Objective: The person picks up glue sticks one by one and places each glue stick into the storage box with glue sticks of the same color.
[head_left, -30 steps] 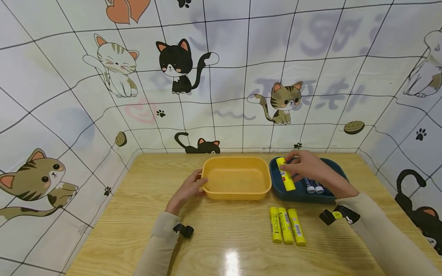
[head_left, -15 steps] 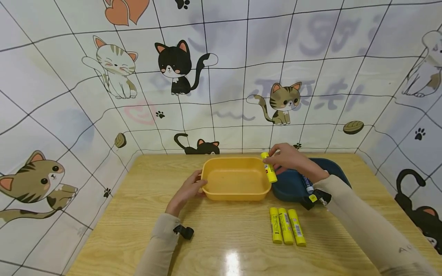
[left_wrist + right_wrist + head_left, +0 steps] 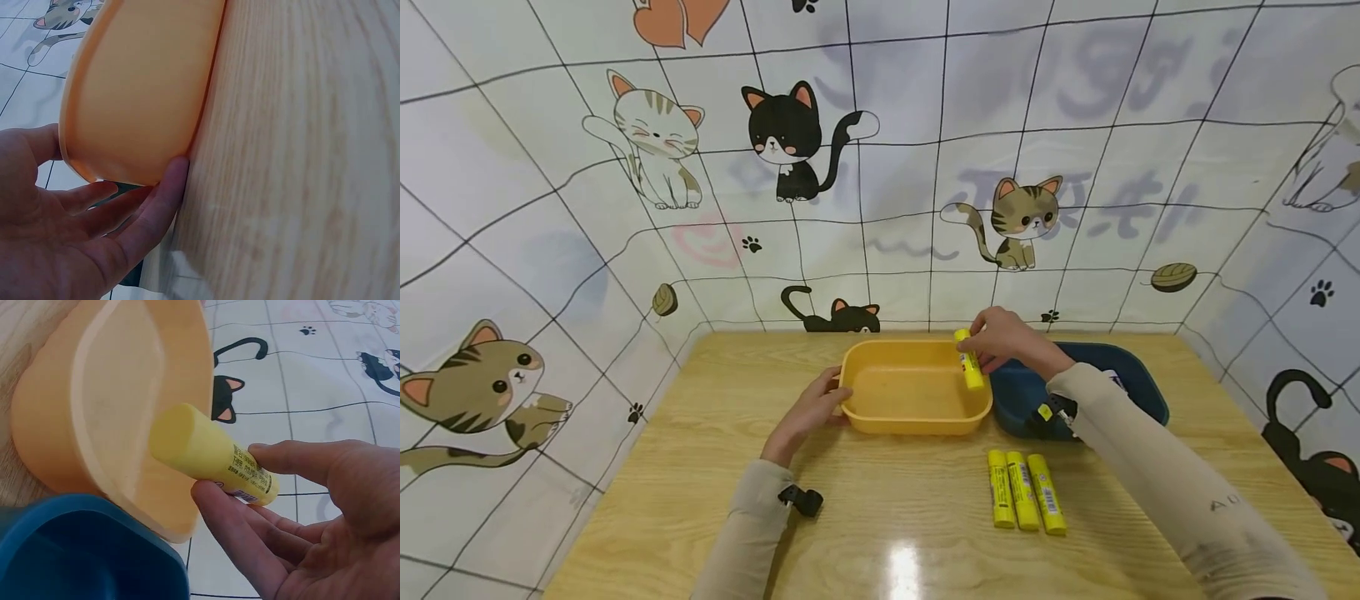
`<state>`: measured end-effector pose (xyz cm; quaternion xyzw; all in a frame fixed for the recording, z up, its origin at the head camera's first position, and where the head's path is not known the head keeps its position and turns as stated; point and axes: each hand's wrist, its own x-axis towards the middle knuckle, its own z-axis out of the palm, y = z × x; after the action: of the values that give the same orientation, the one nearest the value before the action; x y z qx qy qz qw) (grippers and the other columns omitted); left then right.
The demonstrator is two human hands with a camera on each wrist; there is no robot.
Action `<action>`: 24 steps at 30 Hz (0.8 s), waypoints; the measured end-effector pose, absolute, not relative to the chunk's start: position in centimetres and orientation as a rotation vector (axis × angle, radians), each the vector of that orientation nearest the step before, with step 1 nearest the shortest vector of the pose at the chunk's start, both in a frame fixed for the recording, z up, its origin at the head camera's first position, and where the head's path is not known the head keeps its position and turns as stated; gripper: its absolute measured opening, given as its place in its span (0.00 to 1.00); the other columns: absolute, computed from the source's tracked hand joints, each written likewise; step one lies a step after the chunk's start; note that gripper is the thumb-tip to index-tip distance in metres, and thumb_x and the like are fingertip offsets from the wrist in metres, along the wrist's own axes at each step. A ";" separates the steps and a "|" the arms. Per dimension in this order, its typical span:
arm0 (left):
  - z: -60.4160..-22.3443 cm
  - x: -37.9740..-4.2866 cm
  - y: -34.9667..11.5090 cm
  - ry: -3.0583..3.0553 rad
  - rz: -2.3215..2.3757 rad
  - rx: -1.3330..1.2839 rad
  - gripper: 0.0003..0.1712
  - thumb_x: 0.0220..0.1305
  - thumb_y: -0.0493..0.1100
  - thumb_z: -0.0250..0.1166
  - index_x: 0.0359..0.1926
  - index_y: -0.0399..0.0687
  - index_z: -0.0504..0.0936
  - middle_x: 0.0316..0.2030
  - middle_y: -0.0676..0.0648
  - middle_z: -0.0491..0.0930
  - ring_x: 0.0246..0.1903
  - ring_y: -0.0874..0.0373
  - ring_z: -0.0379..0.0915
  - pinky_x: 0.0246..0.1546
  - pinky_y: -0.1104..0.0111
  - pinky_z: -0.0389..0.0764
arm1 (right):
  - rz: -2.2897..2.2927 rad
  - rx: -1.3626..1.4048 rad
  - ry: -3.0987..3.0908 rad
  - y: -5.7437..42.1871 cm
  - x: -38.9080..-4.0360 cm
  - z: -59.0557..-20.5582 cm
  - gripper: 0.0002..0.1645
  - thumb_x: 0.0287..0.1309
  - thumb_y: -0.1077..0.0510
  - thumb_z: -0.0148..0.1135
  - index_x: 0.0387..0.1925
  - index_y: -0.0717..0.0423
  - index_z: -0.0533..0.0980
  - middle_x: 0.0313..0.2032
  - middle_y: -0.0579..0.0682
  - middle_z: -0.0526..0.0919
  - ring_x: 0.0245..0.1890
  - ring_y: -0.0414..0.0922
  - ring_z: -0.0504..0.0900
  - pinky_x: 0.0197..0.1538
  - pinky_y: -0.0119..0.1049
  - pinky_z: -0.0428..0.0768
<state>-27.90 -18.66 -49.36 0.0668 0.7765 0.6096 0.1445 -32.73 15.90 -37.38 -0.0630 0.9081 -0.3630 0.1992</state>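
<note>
My left hand (image 3: 811, 410) grips the left end of a yellow plastic tray (image 3: 917, 427), thumb over the rim and fingers along the outer wall (image 3: 144, 94). With thumb and fingers, my right hand (image 3: 1006, 337) pinches a yellow glue stick (image 3: 970, 371), tilted over the right end of that tray. From the right wrist, the end of the glue stick (image 3: 206, 447) points toward the tray's inside. Directly right of the yellow tray stands a dark blue tray (image 3: 1138, 375), partly hidden by my right forearm. A bit of a dark-and-white stick (image 3: 1115, 380) shows inside it.
Three yellow glue sticks (image 3: 1022, 492) lie side by side on the wooden table (image 3: 850, 517), in front of the blue tray. A white cloth (image 3: 910, 167) printed with cats and grid lines surrounds the back and sides.
My right hand has carried the yellow glue stick leftward, from over the blue tray to over the yellow tray's right end. The left hand stays at the yellow tray.
</note>
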 end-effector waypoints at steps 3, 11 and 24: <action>-49.3 -28.0 -18.6 2.250 1.750 0.194 0.32 0.79 0.43 0.54 0.79 0.48 0.59 0.69 0.31 0.68 0.58 0.38 0.79 0.49 0.53 0.89 | -0.952 -0.182 2.571 15.4 -33.2 -37.9 0.29 0.67 0.53 0.68 0.59 0.69 0.73 0.42 0.65 0.89 0.34 0.49 0.91 0.44 0.46 0.91; -49.2 -28.0 -18.4 2.293 1.738 0.164 0.32 0.78 0.42 0.55 0.78 0.45 0.61 0.68 0.32 0.70 0.57 0.41 0.79 0.45 0.55 0.90 | -0.741 -0.259 2.696 13.7 -33.9 -39.8 0.14 0.64 0.56 0.68 0.35 0.67 0.80 0.23 0.57 0.86 0.20 0.48 0.88 0.29 0.38 0.89; -49.4 -28.1 -18.5 2.304 1.733 0.151 0.32 0.77 0.42 0.56 0.78 0.47 0.62 0.68 0.32 0.71 0.57 0.42 0.80 0.45 0.56 0.91 | -0.601 -0.341 2.802 11.6 -33.4 -43.0 0.09 0.59 0.65 0.65 0.24 0.60 0.75 0.17 0.52 0.75 0.12 0.49 0.82 0.17 0.31 0.80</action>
<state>-28.12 -18.48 -49.38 0.0521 0.7917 0.5953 0.1271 -33.36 11.56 -42.98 -0.1173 0.9630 -0.2064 0.1275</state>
